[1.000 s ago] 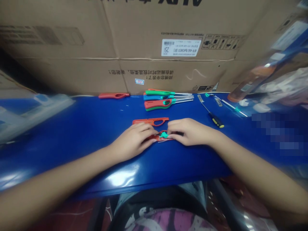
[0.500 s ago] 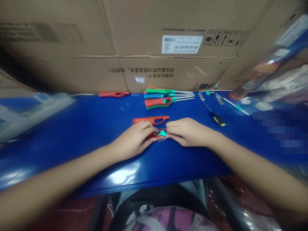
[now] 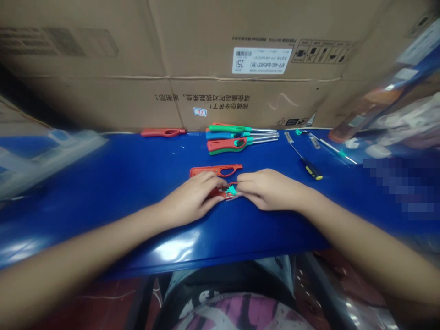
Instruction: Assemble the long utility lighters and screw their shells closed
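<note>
Both hands meet over a red lighter casing half (image 3: 233, 197) low above the blue tabletop, its hollow side showing. My left hand (image 3: 197, 195) is closed around the casing's left part, which its fingers mostly hide. At the other end, my right hand (image 3: 263, 189) pinches the casing's tip between thumb and fingers. Between the fingertips a green trigger (image 3: 231, 189) sits in the casing, with a dark part and a thin pale wire beside it. Just beyond my left fingers lies another red casing half (image 3: 206, 170), with an oval finger opening.
Several assembled lighters (image 3: 227, 145) are stacked by the cardboard box (image 3: 206, 46). A red casing piece (image 3: 163, 132) lies to their left. On the right are a screwdriver (image 3: 311, 168), a metal lighter tube (image 3: 338, 151), a bottle (image 3: 360, 112) and clear plastic bags (image 3: 412, 123).
Both hands stay at the same spot with nearly the same grip. The view shifts slightly; the green trigger between the fingertips seems to have moved or tilted very slightly.
</note>
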The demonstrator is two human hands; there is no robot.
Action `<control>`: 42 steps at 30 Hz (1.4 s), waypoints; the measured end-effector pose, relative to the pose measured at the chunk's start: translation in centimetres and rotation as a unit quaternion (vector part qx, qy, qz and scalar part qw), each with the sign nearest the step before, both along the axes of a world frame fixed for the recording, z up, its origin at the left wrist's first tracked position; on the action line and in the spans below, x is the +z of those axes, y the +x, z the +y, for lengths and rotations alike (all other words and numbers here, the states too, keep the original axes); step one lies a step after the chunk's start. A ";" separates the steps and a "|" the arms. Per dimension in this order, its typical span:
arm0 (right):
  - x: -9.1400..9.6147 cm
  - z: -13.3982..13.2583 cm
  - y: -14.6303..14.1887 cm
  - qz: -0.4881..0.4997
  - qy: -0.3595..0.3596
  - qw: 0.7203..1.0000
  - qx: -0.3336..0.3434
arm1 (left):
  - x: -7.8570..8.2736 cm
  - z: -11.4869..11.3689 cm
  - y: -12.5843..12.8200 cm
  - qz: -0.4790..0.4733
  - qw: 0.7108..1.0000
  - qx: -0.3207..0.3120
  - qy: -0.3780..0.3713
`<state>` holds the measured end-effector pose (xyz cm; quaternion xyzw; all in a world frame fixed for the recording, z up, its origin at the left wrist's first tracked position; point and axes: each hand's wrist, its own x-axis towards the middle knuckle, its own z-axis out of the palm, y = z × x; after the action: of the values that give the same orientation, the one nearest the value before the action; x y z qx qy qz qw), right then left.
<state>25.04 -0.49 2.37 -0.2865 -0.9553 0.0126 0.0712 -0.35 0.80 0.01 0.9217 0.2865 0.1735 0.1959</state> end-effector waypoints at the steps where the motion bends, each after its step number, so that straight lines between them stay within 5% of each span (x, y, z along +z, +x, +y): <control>1: 0.1 0.0 0.0 0.000 -0.008 1.000 -0.004 | 0.0 0.0 0.0 -0.006 1.000 0.002 -0.007; 7: 0.0 -0.1 -0.2 0.030 -0.059 0.997 -0.026 | -0.1 -0.3 0.2 -0.062 0.996 0.016 -0.064; 14: -0.9 0.2 -0.2 0.043 -0.015 0.999 -0.003 | -0.4 -0.3 0.6 -0.085 0.994 0.033 -0.057; 23: -0.2 0.2 -0.3 0.057 -0.015 0.995 -0.083 | -0.7 0.0 0.5 -0.085 0.994 0.046 -0.054; 42: -1.0 0.5 -0.3 0.045 -0.033 0.997 -0.061 | -0.6 -0.1 0.5 -0.086 0.993 0.051 -0.056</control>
<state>24.75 0.03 1.38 -0.3459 -0.9309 0.0528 0.1048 0.11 0.71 -0.57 0.8750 0.3242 0.2458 0.2623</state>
